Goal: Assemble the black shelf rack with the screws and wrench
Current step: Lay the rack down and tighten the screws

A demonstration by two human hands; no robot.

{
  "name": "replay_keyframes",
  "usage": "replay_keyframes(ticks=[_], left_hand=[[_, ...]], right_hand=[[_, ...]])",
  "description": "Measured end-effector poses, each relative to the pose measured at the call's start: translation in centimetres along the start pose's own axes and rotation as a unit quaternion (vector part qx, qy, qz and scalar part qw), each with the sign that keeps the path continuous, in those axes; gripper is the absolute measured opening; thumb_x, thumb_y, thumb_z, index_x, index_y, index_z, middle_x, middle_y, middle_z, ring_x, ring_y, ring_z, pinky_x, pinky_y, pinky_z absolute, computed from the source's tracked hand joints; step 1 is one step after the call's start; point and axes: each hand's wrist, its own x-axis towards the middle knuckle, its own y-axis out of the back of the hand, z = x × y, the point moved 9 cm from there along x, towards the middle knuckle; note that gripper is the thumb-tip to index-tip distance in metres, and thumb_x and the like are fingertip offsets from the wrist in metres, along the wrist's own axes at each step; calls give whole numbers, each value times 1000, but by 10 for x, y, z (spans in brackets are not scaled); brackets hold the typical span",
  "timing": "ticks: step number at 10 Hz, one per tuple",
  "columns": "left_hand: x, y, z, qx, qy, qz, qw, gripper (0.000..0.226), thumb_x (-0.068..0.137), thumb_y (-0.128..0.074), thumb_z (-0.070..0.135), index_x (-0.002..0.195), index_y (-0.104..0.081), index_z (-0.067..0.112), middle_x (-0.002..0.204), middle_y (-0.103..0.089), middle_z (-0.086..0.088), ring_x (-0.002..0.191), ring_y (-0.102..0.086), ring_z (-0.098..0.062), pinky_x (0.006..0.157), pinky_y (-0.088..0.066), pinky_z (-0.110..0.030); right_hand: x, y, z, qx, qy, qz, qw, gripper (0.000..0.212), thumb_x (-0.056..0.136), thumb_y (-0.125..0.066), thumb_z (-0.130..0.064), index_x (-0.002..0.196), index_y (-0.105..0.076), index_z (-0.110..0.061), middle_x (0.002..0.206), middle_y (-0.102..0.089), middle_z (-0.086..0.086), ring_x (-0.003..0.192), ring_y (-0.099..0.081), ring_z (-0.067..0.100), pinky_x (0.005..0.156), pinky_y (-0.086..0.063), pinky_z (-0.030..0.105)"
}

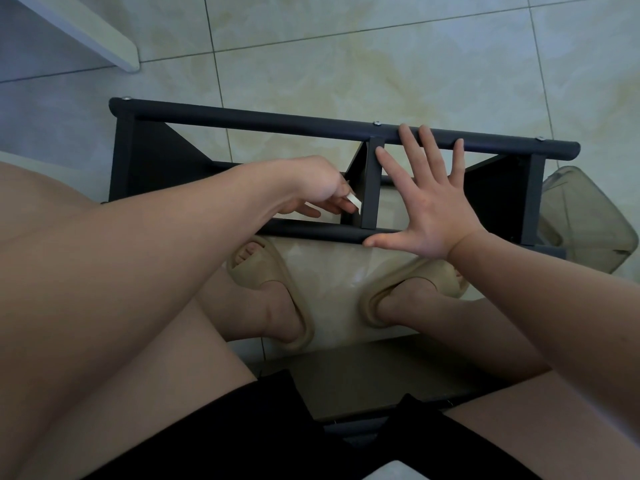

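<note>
The black shelf rack [277,123] stands on the tiled floor in front of my feet, seen from above, with its long top tubes running left to right. Silver screw heads [376,123] show on the far tube. My left hand [318,192] reaches between the tubes beside the middle upright and pinches a small white piece [355,201] against it. My right hand [427,206] is spread flat with straight fingers over the rack, its fingertips at the far tube and its thumb on the near tube. No wrench is in view.
A clear plastic container [588,223] sits on the floor at the rack's right end. A white furniture edge [104,39] crosses the top left corner. My feet in beige slippers [273,292] stand just behind the near tube.
</note>
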Motion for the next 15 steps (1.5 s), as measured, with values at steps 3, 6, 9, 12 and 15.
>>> replay_keyframes(ticks=[3, 6, 9, 12, 15], left_hand=[[-7, 6, 9, 142, -42, -3, 989, 22, 104, -47, 13, 93, -66, 19, 83, -76, 12, 95, -64, -5, 74, -46, -29], [-9, -2, 12, 289, -87, -13, 953, 16, 99, -59, 16, 87, -68, 23, 86, -61, 6, 79, -51, -11, 66, -38, -27], [-8, 7, 23, 367, -111, 24, 923, 22, 94, -58, 12, 80, -62, 29, 80, -70, 15, 83, -60, -7, 71, -44, -28], [-10, 15, 35, 142, -151, 65, 976, 17, 91, -69, 19, 77, -70, 29, 74, -66, 17, 68, -59, 6, 61, -42, -11], [-3, 22, 6, -86, -42, 128, 987, 4, 89, -74, 27, 88, -70, 25, 82, -75, 8, 80, -70, -9, 77, -52, -29]], right_hand=[[1, 1, 0, -3, 0, 0, 1000, 122, 70, -30, -101, 164, -10, -24, 170, 3, 14, 156, 8, 38, 116, 9, 72], [0, 0, 0, -1, -1, 3, 1000, 123, 70, -32, -100, 163, -12, -23, 170, 2, 15, 156, 7, 38, 116, 8, 73], [0, 0, 1, 0, -1, 2, 1000, 123, 70, -32, -100, 163, -11, -24, 170, 3, 14, 156, 8, 38, 116, 8, 73], [0, 1, 0, 1, 1, 5, 1000, 122, 70, -31, -100, 163, -12, -23, 170, 3, 15, 156, 7, 39, 116, 8, 73], [0, 2, 0, 6, 4, 15, 1000, 122, 70, -33, -100, 163, -13, -23, 170, 0, 15, 156, 5, 39, 116, 8, 72]])
